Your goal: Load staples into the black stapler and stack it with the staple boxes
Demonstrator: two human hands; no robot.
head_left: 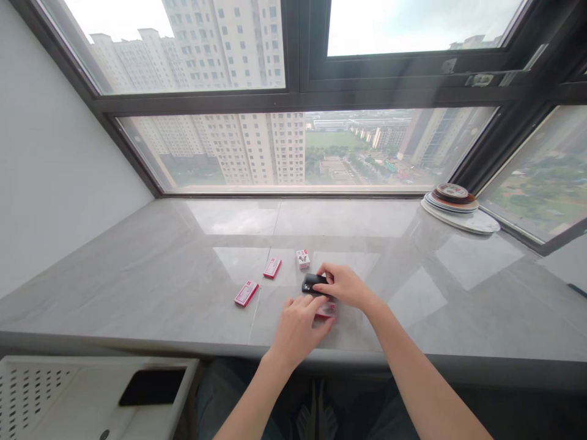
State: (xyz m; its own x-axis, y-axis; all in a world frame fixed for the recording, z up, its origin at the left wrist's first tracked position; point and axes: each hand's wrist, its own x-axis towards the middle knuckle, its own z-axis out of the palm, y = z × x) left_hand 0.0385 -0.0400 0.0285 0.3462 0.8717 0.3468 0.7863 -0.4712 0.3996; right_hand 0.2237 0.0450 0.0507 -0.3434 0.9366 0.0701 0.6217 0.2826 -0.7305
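My right hand (342, 285) is closed around a black stapler (310, 283) just above the windowsill. Right below it, my left hand (300, 327) grips a small red-and-white box (326, 310) between thumb and fingers; its left part is hidden by the fingers. Beyond the stapler stands a white box (303, 259) with a dark picture on its side. To the left lie two flat red-and-white boxes, a farther box (272, 267) and a nearer box (246, 293), both set at a slant and apart from each other.
The grey marble-like windowsill (156, 275) runs up to a dark window frame (293, 101). A stack of plates (454, 208) sits in the far right corner. At the lower left, a white perforated cart (87, 403) holds a black phone-like slab (153, 387).
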